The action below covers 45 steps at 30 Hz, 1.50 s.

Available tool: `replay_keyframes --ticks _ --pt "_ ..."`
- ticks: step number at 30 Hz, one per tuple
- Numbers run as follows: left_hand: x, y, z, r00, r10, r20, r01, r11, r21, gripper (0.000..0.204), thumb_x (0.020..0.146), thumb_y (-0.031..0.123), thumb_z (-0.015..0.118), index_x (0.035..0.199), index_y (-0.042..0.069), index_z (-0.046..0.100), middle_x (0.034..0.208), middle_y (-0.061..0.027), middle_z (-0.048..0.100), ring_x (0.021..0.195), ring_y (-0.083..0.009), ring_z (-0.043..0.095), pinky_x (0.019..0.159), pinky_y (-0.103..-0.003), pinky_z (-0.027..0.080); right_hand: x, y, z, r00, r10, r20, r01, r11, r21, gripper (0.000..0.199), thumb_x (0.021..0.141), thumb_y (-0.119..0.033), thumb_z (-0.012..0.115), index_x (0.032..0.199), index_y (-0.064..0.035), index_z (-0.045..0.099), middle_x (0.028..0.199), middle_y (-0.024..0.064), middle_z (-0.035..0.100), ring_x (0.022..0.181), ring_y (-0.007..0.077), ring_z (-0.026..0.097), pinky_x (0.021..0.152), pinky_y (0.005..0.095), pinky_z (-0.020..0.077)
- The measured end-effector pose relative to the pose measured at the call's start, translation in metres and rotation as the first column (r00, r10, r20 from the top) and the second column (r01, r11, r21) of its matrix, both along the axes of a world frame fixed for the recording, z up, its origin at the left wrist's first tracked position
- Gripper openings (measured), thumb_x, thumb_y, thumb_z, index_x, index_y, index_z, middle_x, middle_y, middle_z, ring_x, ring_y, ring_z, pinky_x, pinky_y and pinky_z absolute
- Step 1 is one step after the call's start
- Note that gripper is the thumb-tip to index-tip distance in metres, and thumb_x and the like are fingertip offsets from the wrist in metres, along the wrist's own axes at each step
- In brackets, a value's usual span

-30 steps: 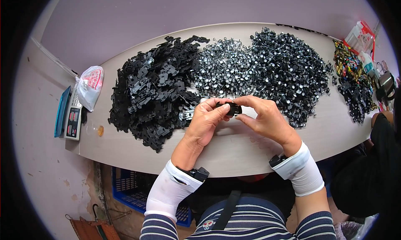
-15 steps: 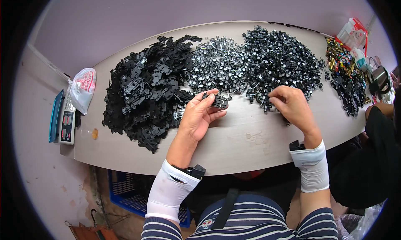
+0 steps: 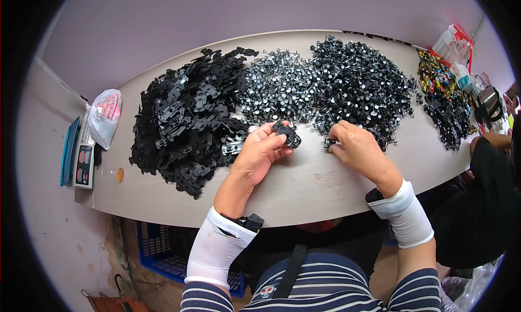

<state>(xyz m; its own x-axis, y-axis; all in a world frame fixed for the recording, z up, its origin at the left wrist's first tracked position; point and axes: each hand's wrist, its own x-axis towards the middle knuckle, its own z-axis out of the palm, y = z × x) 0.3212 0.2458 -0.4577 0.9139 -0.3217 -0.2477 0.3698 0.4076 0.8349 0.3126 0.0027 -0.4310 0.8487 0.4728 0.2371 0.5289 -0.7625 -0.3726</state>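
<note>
My left hand [image 3: 260, 152] holds a small black plastic part [image 3: 286, 134] between thumb and fingers, just above the wooden table [image 3: 304, 187]. My right hand [image 3: 355, 146] rests on the table at the near edge of a heap of small black round pieces [image 3: 361, 87], its fingertips pinched on one tiny black piece [image 3: 330, 144]. A pile of shiny metal pieces [image 3: 277, 89] lies just beyond my left hand, and a big heap of flat black plastic parts [image 3: 184, 122] spreads to the left of it.
A white plastic bag [image 3: 104, 116] and a small scale [image 3: 81, 157] sit at the table's left end. Coloured and black small parts [image 3: 445, 100] and packets lie at the right end. A blue crate [image 3: 163, 252] stands under the table. Another person's dark sleeve [image 3: 485, 149] shows at right.
My hands, together a second ago, separated: the right reached to the black round pieces and now draws back with a piece, while the left keeps the black part.
</note>
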Motion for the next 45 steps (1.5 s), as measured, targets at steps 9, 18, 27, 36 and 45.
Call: replay_keyframes --ticks 9,18,27,36,45 --pt "-0.002 -0.001 0.000 1.000 0.006 -0.003 -0.006 1.000 0.028 0.031 0.087 0.004 0.059 0.118 0.002 0.054 0.093 -0.0014 0.063 0.076 -0.0071 0.059 0.067 -0.025 0.055 0.007 0.016 -0.015 0.990 0.084 0.113 -0.081 0.996 -0.026 0.012 0.077 -0.001 0.058 0.080 -0.0007 0.047 0.080 0.0133 0.052 0.071 0.0325 0.057 0.061 0.0404 0.0470" --pt "-0.001 -0.001 -0.003 1.000 0.015 0.003 -0.015 0.999 0.044 0.031 0.088 0.004 0.058 0.119 0.002 0.053 0.096 -0.0018 0.061 0.077 -0.0073 0.059 0.066 -0.025 0.056 -0.018 0.005 -0.008 0.962 0.258 0.090 -0.254 0.966 -0.057 0.008 0.077 -0.001 0.057 0.077 -0.0014 0.049 0.080 0.0113 0.051 0.072 0.0287 0.056 0.064 0.0371 0.0476" --pt "-0.002 -0.006 -0.007 0.998 -0.017 0.066 0.006 0.987 0.163 0.026 0.089 0.003 0.054 0.115 0.002 0.054 0.094 -0.0035 0.062 0.079 -0.0081 0.060 0.066 -0.023 0.055 -0.015 0.009 -0.011 0.999 0.054 0.000 -0.054 0.994 0.097 0.014 0.076 -0.011 0.068 0.082 -0.0014 0.059 0.078 0.0093 0.057 0.074 0.0264 0.059 0.066 0.0350 0.0475" --pt "-0.005 -0.011 -0.017 0.970 -0.055 0.238 -0.015 0.959 0.282 0.028 0.089 0.002 0.056 0.117 0.001 0.055 0.101 -0.0050 0.062 0.084 -0.0096 0.061 0.071 -0.024 0.055 0.012 0.052 0.016 0.999 -0.028 -0.040 0.037 0.964 0.262 0.015 0.073 -0.011 0.067 0.075 0.0003 0.059 0.072 0.0139 0.062 0.062 0.0281 0.062 0.057 0.0358 0.0480" --pt "-0.006 -0.013 -0.012 0.963 -0.060 0.263 -0.043 0.928 0.370 0.025 0.089 0.001 0.058 0.114 -0.002 0.058 0.097 -0.0043 0.064 0.083 -0.0089 0.061 0.073 -0.024 0.054 0.021 0.063 -0.008 0.993 -0.032 -0.118 0.070 0.941 0.331 0.020 0.073 -0.016 0.068 0.072 -0.0008 0.055 0.071 0.0136 0.060 0.065 0.0319 0.060 0.059 0.0401 0.0473"
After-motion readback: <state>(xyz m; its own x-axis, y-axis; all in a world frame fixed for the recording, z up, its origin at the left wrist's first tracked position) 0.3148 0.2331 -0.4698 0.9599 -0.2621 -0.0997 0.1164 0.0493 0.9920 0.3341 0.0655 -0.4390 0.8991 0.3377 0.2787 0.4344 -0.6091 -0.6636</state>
